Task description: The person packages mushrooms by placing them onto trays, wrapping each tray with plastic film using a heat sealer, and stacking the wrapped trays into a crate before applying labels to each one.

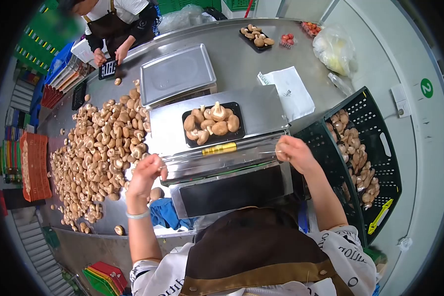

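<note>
In the head view, 2 hands hold clear film (254, 159) taut across the wrapping stand (167, 121). The left hand (150, 171) has its fingers curled in, seemingly pinching the film's left end; the right hand (292, 149) closes thumb and fingertips on the other end. The wide grip probably prevents wrinkles. The black tray (238, 135), filled with mushrooms (220, 128), sits on the stand just beyond the film, likely to be within easy reach of both hands.

The heap of loose mushrooms (103, 143) crowds the stand's left edge, and the green crate (387, 126) flanks the right arm. Nearer the body, the dark plate (232, 191) offers open room between the forearms.
</note>
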